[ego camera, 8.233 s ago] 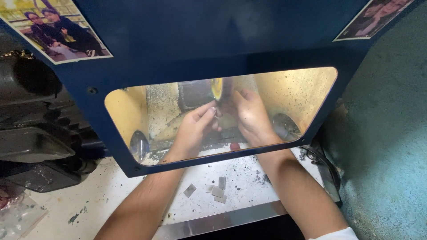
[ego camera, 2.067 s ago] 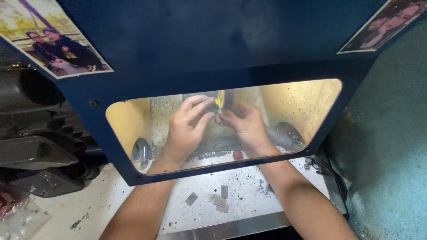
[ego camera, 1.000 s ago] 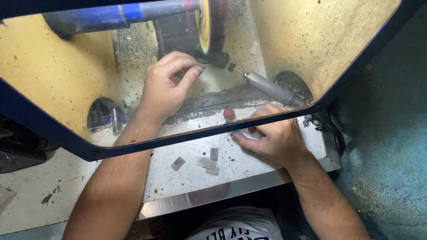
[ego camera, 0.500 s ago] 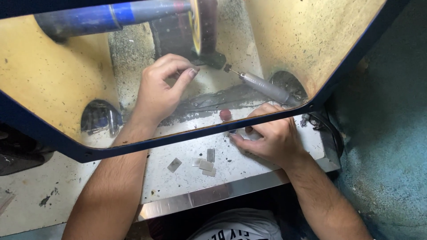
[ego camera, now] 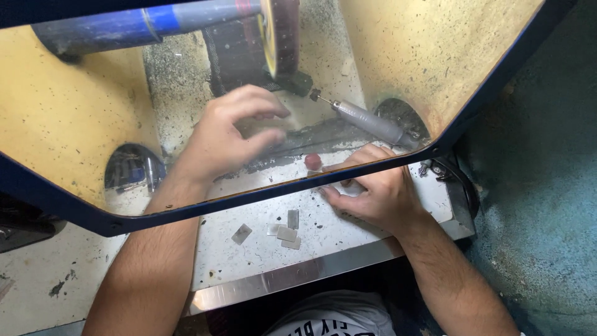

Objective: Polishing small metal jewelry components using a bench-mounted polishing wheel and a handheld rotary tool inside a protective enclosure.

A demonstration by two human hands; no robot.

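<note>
A person works at a hooded polishing station, both bare hands reaching in over a dusty white bench (ego camera: pixel 249 261). The left hand (ego camera: pixel 227 134) hovers under the blue-edged hood (ego camera: pixel 74 214), just below the polishing wheel (ego camera: pixel 280 34), its fingers spread and loosely curled, blurred; whether anything small sits between the fingertips cannot be told from this view. The right hand (ego camera: pixel 376 190) rests palm down near the bench's right edge, its fingers bent over a small pale piece (ego camera: pixel 351 186) pressed against the surface, the thumb alongside it.

A grey rotary handpiece (ego camera: pixel 367 121) lies at a slant at the back of the bench, its bit pointing toward the wheel's hub, apart from both hands. A small red cap-like object (ego camera: pixel 313 161) stands just beside the right hand's fingertips, between the two hands. Nearer the front edge, several flat grey metal blanks (ego camera: pixel 287 233) lie loose in a small cluster, with one more (ego camera: pixel 241 233) a little to their left; no hand touches them.

The yellow, speckled inner walls (ego camera: pixel 435 56) of the hood close in on both sides, and a blue-and-grey tube (ego camera: pixel 143 25) runs across the top left toward the wheel. A strip of polished metal trim (ego camera: pixel 298 277) lines the bench's front edge.
</note>
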